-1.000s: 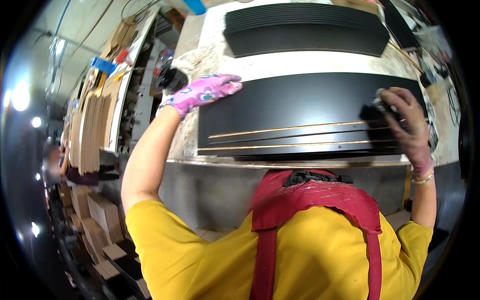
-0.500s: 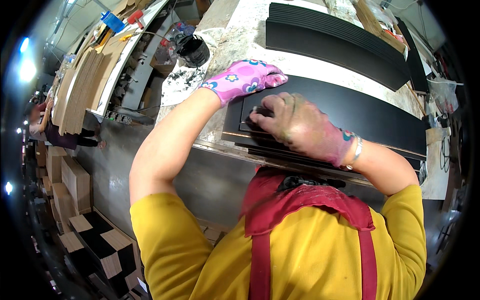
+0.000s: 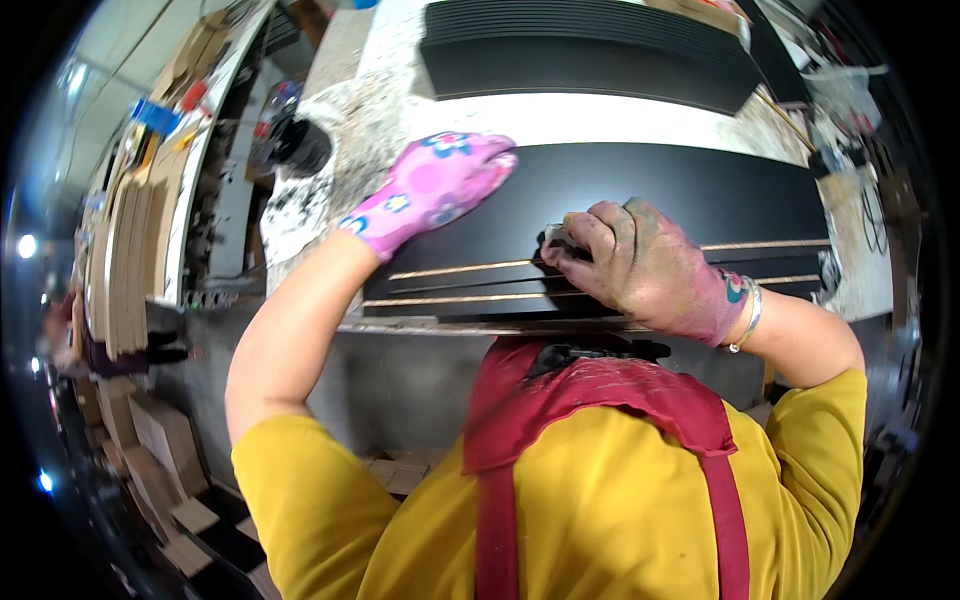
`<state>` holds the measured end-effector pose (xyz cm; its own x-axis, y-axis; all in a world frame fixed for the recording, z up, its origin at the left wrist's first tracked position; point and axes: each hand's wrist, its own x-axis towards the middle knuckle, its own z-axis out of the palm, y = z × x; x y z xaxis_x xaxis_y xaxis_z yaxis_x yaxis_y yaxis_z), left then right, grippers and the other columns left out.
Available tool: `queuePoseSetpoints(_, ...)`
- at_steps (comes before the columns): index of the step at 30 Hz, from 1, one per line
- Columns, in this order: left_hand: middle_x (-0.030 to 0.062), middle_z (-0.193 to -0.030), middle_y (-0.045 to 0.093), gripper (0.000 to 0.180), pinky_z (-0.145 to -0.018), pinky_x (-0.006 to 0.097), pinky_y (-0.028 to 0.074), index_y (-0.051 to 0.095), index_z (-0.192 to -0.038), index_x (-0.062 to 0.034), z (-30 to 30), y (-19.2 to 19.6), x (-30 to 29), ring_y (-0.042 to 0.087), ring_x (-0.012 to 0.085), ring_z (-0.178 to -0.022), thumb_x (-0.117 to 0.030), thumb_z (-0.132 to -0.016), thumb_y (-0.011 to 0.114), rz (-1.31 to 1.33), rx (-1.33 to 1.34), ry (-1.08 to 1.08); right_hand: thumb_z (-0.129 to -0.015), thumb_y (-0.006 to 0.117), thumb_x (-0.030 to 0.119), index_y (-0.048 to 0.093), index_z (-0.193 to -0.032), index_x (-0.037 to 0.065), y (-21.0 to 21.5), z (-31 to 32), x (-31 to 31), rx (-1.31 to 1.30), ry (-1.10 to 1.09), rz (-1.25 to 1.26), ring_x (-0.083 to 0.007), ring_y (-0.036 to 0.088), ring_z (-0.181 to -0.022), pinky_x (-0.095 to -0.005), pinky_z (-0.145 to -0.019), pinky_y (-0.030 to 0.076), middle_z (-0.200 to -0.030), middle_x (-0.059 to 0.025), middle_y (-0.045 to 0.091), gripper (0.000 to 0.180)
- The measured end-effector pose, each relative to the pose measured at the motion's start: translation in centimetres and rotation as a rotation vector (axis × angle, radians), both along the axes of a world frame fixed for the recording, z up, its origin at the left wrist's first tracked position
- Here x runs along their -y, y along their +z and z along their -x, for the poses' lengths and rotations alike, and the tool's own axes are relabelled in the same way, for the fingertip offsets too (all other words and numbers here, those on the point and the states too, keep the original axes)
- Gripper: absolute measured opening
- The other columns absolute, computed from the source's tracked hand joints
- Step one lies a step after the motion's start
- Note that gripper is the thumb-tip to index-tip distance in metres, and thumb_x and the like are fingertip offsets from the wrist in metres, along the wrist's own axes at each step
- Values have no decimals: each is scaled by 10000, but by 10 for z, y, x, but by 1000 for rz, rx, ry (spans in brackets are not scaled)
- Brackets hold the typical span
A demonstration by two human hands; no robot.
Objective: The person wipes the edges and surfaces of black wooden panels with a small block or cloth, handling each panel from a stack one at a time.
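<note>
The left hand [image 3: 432, 190], in a pink flowered glove, lies flat with its fingers spread wide on the left end of a long black panel [image 3: 690, 195], palm pressing down and gripping nothing. The right hand [image 3: 640, 265], in a stained, worn glove, is curled tight around a small dark pad [image 3: 556, 238] and bears it against the panel near the middle of its near edge. The panel lies across the workbench [image 3: 350, 130], close to the bench's near edge, and two thin pale grooves [image 3: 470, 268] run along its length under the right hand. Behind it, toward the far edge, a stack of more black panels [image 3: 585, 50] sits well apart from the hands. A black round container [image 3: 300, 145] stands near the left edge, just beyond the left hand's wrist.
</note>
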<state>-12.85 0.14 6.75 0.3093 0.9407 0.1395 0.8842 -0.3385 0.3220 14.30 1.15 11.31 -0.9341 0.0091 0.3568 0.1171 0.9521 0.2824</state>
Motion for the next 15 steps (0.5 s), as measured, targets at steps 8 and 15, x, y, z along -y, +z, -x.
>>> queuePoseSetpoints(8, 190, -1137, 683, 355, -949, 444, 494, 621, -1318, -116, -13, 14, -1, 632, 373, -1080, -277, -1012, 543, 83, -42, 68, -812, 590, 193, 647, -1187, 129, 12, -136, -37, 176, -213, 140, -252, 605, -975, -343, -733, 483, -1097, -89, 593, 385)
queuePoseSetpoints(15, 177, -1033, 672, 409, -908, 415, 471, 583, -1382, -88, -7, 7, -4, 618, 339, -974, -211, -1016, 450, 110, -48, 63, -891, 571, 154, 604, -1225, 125, 16, -261, -73, 231, -441, 104, -257, 617, -1026, -342, -772, 499, -1145, -95, 604, 336)
